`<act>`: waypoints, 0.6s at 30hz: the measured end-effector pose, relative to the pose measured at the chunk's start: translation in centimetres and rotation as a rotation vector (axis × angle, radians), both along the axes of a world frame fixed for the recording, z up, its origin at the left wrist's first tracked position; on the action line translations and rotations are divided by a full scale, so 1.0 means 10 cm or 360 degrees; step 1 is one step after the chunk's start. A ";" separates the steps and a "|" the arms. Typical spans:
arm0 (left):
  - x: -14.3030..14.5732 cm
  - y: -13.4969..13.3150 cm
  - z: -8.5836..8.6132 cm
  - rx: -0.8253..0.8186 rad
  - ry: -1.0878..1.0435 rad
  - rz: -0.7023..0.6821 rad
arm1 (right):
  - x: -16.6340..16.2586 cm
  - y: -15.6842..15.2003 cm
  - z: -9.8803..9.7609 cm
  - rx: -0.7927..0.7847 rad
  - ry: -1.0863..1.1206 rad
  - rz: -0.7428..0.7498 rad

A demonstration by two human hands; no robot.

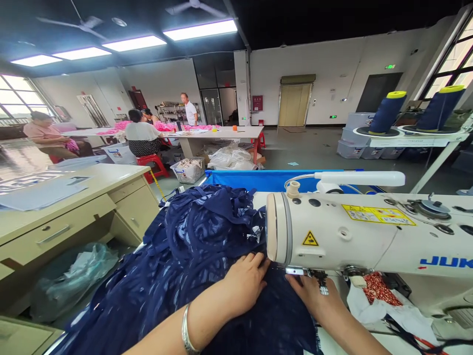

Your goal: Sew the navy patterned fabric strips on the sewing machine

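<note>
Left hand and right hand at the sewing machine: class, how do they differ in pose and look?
The left hand lies flat on the navy fabric, left of the needle; the right hand sits under the machine head. The left wrist wears a silver bangle; the right wrist shows none. Both press the fabric.

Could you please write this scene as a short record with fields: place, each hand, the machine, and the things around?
Place: sewing workshop, other people seated at far tables
Left hand: flat on the navy fabric, fingers toward the machine head
Right hand: on the fabric under the needle area
Machine: white sewing machine
Wrist: silver bangle on left arm
Behind: two blue thread cones
Left side: beige desk with drawers
</note>
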State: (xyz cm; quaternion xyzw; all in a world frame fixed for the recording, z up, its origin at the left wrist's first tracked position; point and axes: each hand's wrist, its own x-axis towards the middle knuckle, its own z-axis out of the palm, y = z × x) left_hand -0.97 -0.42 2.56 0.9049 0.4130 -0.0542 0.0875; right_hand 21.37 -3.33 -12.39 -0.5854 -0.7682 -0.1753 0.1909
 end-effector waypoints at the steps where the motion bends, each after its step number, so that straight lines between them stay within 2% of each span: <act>1: 0.00 0.00 -0.01 0.0020 0.0006 0.0002 | 0.00 0.00 0.00 0.0039 -0.0034 0.0015; 4: 0.01 0.00 -0.02 0.0056 0.0039 0.0012 | -0.01 0.00 -0.01 0.0083 -0.0070 0.0001; 8: 0.03 0.00 0.00 0.0050 0.0076 0.0021 | -0.01 -0.01 0.00 -0.0030 -0.0061 -0.0034; 13: 0.04 -0.01 0.03 0.0037 0.0066 0.0024 | -0.03 -0.02 0.14 -0.0066 -0.0125 -0.0039; 18: 0.04 0.00 0.03 0.0026 0.0072 0.0025 | -0.05 -0.04 0.14 0.0063 -0.0127 -0.0059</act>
